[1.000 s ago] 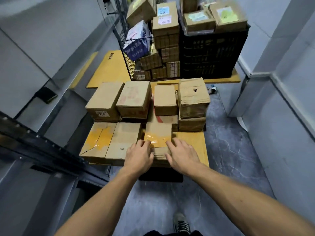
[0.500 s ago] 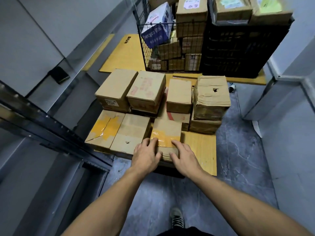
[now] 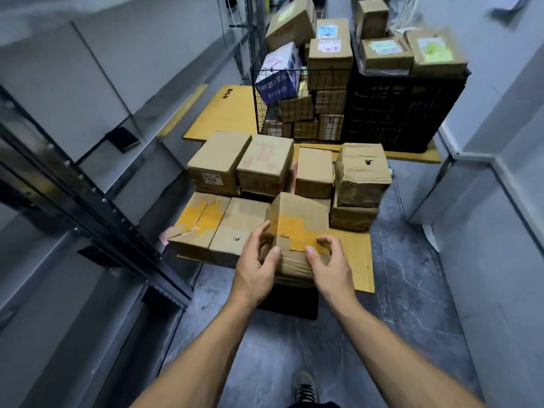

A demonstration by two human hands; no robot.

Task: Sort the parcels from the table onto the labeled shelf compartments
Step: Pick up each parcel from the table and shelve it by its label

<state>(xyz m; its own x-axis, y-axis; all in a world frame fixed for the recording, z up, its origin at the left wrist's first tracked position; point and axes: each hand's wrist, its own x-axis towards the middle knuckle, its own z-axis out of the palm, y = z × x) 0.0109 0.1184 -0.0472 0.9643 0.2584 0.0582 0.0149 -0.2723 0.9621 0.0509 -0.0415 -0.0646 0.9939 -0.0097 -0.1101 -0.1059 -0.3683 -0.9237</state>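
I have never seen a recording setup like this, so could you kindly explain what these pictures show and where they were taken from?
There is no machine here: a person works with bare hands and wears a wide-angle camera on the head, looking forward and down. Every picture comes from that camera. The left hand and right hand grip a brown cardboard box sealed with orange tape, tipped at an angle. Other brown cardboard parcels lie on a low yellow wooden table. Behind stand a black wire basket and a black plastic crate, both holding parcels. A dark metal shelf frame runs along the left.
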